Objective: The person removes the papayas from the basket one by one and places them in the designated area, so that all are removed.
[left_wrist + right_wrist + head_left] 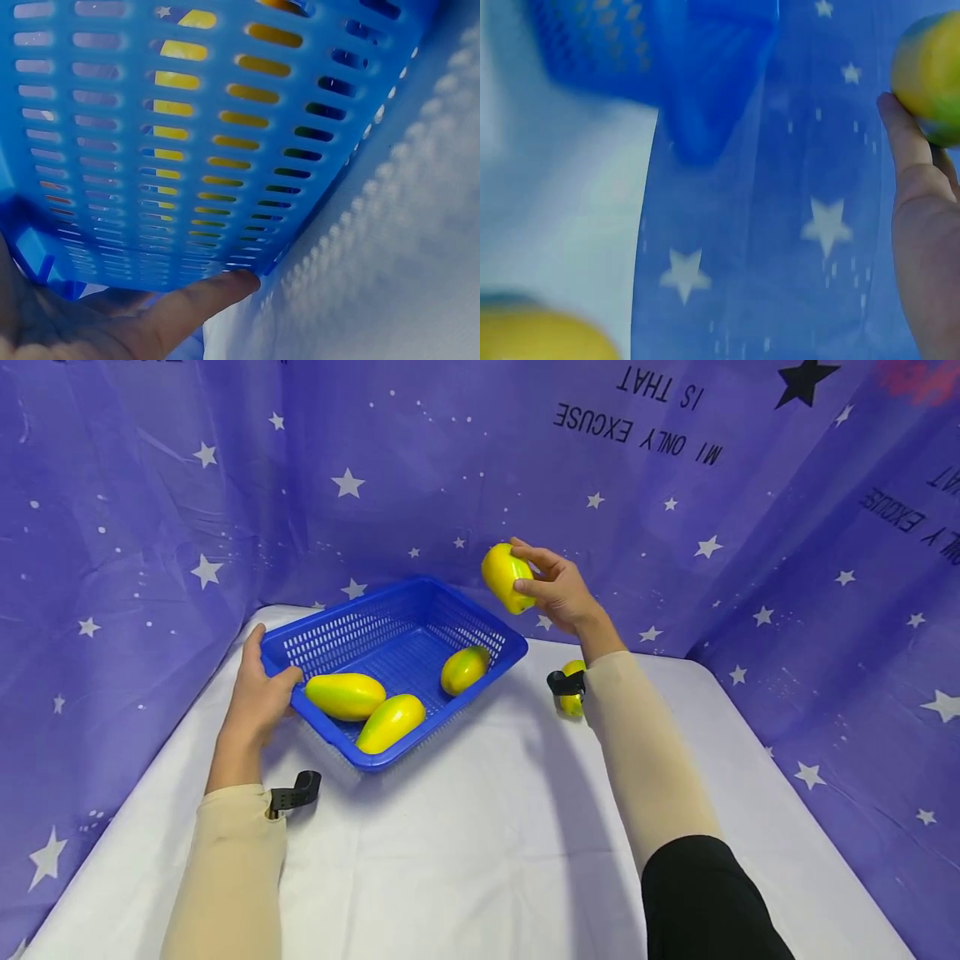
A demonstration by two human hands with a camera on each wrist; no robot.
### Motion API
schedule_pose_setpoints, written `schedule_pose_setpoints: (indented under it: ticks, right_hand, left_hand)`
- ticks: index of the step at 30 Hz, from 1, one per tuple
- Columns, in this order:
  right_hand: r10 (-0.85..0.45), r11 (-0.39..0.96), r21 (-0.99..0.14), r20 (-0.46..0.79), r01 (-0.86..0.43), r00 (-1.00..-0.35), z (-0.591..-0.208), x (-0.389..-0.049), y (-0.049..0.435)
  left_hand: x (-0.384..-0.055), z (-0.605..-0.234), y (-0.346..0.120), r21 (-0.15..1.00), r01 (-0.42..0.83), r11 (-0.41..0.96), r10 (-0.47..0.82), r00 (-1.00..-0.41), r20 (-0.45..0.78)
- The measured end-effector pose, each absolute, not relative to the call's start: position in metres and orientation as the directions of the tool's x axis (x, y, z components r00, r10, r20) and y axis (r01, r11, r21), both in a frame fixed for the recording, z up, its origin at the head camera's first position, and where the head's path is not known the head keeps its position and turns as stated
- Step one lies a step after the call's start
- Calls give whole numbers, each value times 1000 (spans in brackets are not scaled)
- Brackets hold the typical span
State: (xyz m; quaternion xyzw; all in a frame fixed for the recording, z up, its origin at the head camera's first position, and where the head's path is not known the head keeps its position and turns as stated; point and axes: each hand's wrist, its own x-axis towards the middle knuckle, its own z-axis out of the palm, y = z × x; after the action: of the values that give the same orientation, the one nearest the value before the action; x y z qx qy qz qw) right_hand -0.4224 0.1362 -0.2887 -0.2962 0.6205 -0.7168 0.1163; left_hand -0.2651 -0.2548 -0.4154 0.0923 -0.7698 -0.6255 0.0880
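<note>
My left hand [258,689] grips the blue plastic basket [420,752] at its left end, the thumb by the rim and a finger under the slotted wall. Three yellow mangoes lie in the basket: a long mango [345,696] and a second mango [392,723] near my left hand, and a greener mango [465,670] toward the right. With thumb and fingers, my right hand [562,589] holds a plump yellow fruit [501,575] in the air beyond the basket's right corner. The right wrist view shows green on that fruit's lower side.
Another yellow fruit [573,703] lies on the white-covered table [457,860], partly behind the right wrist's black camera mount [564,682]. Purple cloth with stars [420,460] hangs around the table's back and sides.
</note>
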Motion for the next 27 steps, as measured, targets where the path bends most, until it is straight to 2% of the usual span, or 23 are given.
schedule_pose_setpoints:
  ticks: [12, 27]
  right_hand:
    - [-378, -218, -944, 315, -247, -871, -288, -387, 250]
    - [-213, -129, -964, 257, -234, -943, -323, -360, 343]
  left_hand:
    - [-273, -422, -255, 986, -47, 160, -211, -977, -12]
    - [-260, -410, -247, 979, -49, 199, -233, -972, -2]
